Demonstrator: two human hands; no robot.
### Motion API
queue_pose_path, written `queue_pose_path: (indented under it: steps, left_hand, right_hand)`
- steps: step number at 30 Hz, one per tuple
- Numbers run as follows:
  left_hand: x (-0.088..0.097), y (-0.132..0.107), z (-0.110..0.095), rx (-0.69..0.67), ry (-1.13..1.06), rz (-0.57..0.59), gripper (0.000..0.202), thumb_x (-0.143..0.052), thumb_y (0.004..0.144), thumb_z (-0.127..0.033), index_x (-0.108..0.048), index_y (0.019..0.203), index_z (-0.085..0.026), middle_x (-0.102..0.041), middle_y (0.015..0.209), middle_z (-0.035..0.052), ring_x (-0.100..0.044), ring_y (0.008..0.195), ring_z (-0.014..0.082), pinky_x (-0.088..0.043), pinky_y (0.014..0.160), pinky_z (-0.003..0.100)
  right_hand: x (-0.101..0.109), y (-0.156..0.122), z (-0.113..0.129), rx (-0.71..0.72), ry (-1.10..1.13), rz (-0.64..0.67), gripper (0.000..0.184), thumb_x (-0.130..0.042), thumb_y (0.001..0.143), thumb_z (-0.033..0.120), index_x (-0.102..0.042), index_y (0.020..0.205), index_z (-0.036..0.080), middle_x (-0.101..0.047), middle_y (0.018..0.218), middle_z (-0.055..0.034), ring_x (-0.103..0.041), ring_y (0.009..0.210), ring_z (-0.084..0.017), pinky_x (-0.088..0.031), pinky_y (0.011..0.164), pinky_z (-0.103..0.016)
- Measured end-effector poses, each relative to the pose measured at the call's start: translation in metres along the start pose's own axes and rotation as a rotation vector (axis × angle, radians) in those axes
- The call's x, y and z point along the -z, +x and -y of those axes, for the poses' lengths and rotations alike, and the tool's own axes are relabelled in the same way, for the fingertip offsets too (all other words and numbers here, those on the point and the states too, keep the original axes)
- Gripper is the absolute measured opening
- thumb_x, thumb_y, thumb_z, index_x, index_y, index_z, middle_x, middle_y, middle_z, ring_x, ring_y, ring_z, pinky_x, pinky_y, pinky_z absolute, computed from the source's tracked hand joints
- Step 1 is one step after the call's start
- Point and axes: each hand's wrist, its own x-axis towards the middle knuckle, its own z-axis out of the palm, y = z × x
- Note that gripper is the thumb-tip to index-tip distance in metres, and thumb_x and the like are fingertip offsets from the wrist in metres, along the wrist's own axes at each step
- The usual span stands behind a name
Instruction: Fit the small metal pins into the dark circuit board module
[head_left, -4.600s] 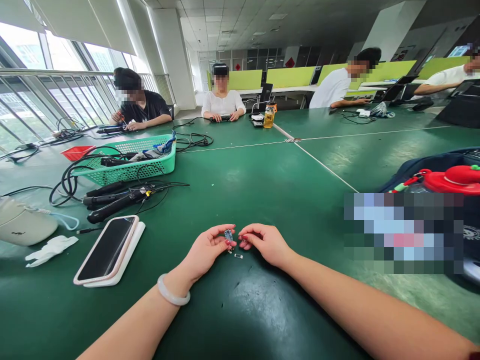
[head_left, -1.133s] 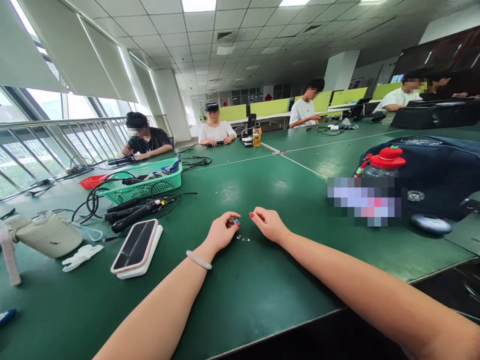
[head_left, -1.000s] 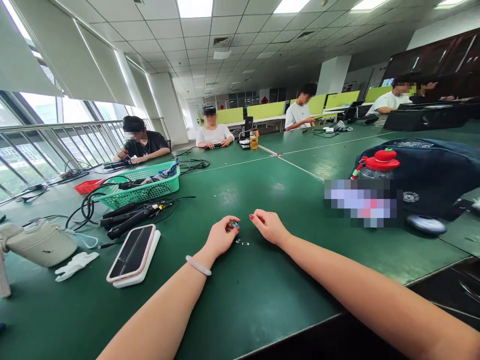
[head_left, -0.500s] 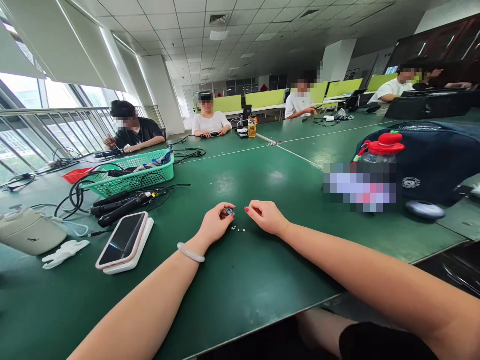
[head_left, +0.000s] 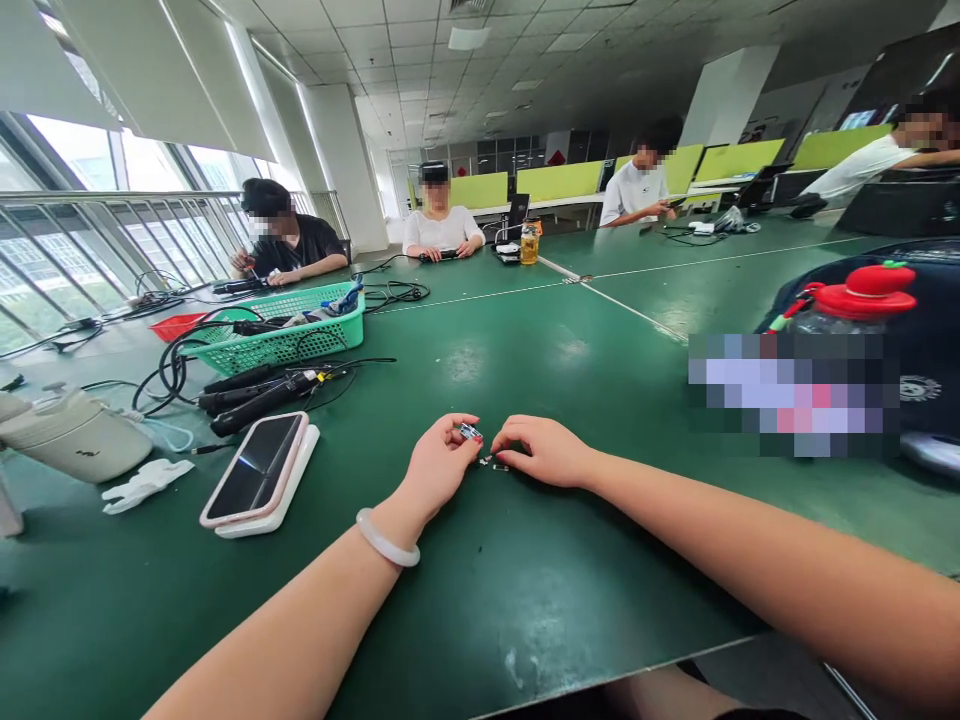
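Observation:
My left hand (head_left: 442,462) is closed on a small circuit board (head_left: 471,433), held between thumb and fingers just above the table. My right hand (head_left: 547,452) is beside it, its thumb and forefinger curled close together at the tabletop. Those fingertips are by some tiny pale pieces (head_left: 485,461); whether one is pinched is too small to make out. Just below the right fingertips lies a small white-edged flat piece (head_left: 501,467) on the green table (head_left: 540,600).
Left of my arm, a phone (head_left: 255,470) rests on a white box. Behind it are black cabled handles (head_left: 262,395) and a green basket (head_left: 300,330). A beige bag (head_left: 79,435) and crumpled tissue (head_left: 146,485) lie farther left. A red-lidded bottle (head_left: 862,295) stands right. People sit across.
My right hand has moved down and left, bringing its fingertips to the tiny pieces. My left hand still holds the circuit board. The view has turned a little left.

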Motion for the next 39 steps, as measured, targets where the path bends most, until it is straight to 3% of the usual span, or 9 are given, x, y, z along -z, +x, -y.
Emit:
queue_pose_path:
  steps: [4, 7, 16, 24, 33, 39]
  left_hand:
    - [-0.008, -0.007, -0.011, 0.125, -0.204, 0.040, 0.027, -0.059, 0.074, -0.013, -0.056, 0.101, -0.015, -0.061, 0.074, 0.0005, -0.062, 0.077, 0.0120, -0.051, 0.079, 0.030]
    - [-0.008, -0.009, -0.015, 0.121, -0.278, 0.036, 0.030, -0.061, 0.075, -0.017, -0.055, 0.104, -0.016, -0.061, 0.072, -0.0001, -0.062, 0.076, 0.0120, -0.051, 0.080, 0.031]
    - [0.002, 0.006, 0.002, 0.015, -0.003, -0.021, 0.032, -0.065, 0.070, -0.026, -0.056, 0.099, -0.017, -0.060, 0.070, -0.0027, -0.057, 0.065, 0.0105, -0.046, 0.065, 0.025]
    - [-0.006, 0.001, 0.004, -0.010, 0.185, -0.090, 0.022, -0.061, 0.074, -0.022, -0.056, 0.096, -0.020, -0.063, 0.076, -0.0009, -0.060, 0.071, 0.0128, -0.047, 0.069, 0.027]
    - [-0.020, -0.022, -0.008, 0.092, -0.162, -0.030, 0.035, -0.065, 0.071, -0.027, -0.050, 0.101, -0.019, -0.064, 0.078, 0.0002, -0.061, 0.075, 0.0131, -0.047, 0.074, 0.028]
    - [0.002, -0.016, -0.006, -0.040, 0.032, -0.027, 0.034, -0.065, 0.070, -0.029, -0.052, 0.100, -0.019, -0.062, 0.076, -0.0003, -0.060, 0.073, 0.0136, -0.046, 0.072, 0.029]
  right_hand:
    - [0.003, 0.007, -0.004, -0.028, 0.044, 0.060, 0.013, -0.058, 0.080, 0.021, -0.067, 0.090, 0.020, -0.064, 0.086, -0.0014, -0.057, 0.078, -0.014, -0.042, 0.069, -0.026]
    - [0.006, 0.011, -0.005, -0.030, 0.065, 0.084, 0.012, -0.062, 0.079, 0.023, -0.068, 0.089, 0.020, -0.063, 0.086, -0.0014, -0.057, 0.079, -0.014, -0.043, 0.071, -0.026]
    - [0.005, 0.014, -0.005, -0.029, 0.106, 0.122, 0.013, -0.062, 0.081, 0.019, -0.069, 0.091, 0.024, -0.062, 0.086, -0.0004, -0.057, 0.080, -0.013, -0.044, 0.074, -0.026]
    - [0.002, 0.014, -0.008, -0.004, 0.074, 0.139, 0.011, -0.060, 0.081, 0.018, -0.070, 0.083, 0.023, -0.060, 0.083, 0.0001, -0.057, 0.076, -0.012, -0.043, 0.070, -0.024]
    - [0.006, 0.001, -0.003, -0.030, 0.030, 0.099, 0.005, -0.062, 0.079, 0.017, -0.066, 0.078, 0.019, -0.060, 0.080, -0.0006, -0.055, 0.074, -0.012, -0.040, 0.067, -0.024]
    - [0.001, -0.007, 0.006, -0.035, 0.001, 0.035, 0.005, -0.062, 0.081, 0.023, -0.065, 0.085, 0.021, -0.060, 0.084, -0.0008, -0.055, 0.075, -0.013, -0.041, 0.068, -0.025]
